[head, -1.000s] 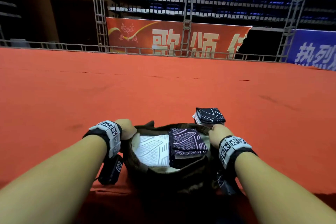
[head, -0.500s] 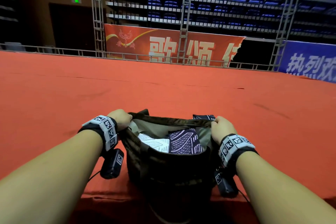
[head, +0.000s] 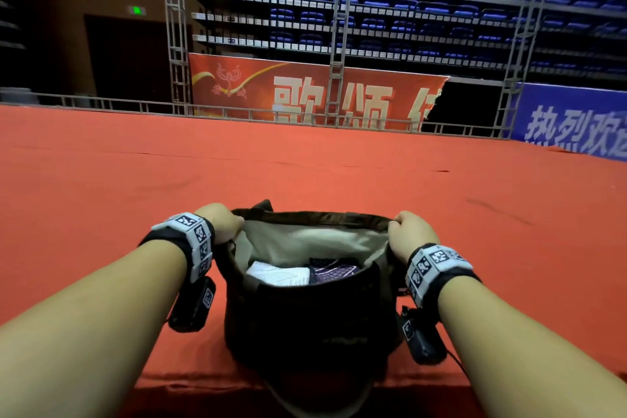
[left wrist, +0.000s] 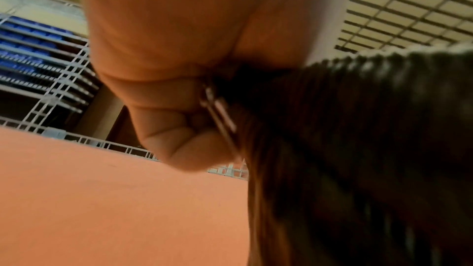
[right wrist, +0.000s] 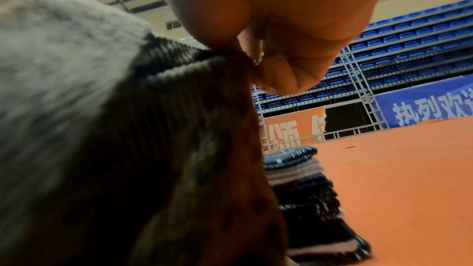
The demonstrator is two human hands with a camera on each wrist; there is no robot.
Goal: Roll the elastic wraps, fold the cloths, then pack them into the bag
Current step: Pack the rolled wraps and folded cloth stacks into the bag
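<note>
Bag (head: 305, 316) stands at the near edge of the red table (head: 101, 180), mouth pulled wide. Inside, low down: a white folded cloth (head: 278, 276) beside a dark patterned one (head: 334, 271). More folded cloths (right wrist: 307, 185) stacked just beyond the bag's right side.

Left hand (head: 222, 221) clenched round the bag's left rim; right hand (head: 410, 232) pinching the right rim. Forearms run parallel, wrists level with the opening.

Advice: keep the rim taut and even, free one hand for the stack. Elastic wraps possibly underneath; can't see.

Ribbed corduroy bag (head: 307, 322) (pale matt lining)
</note>
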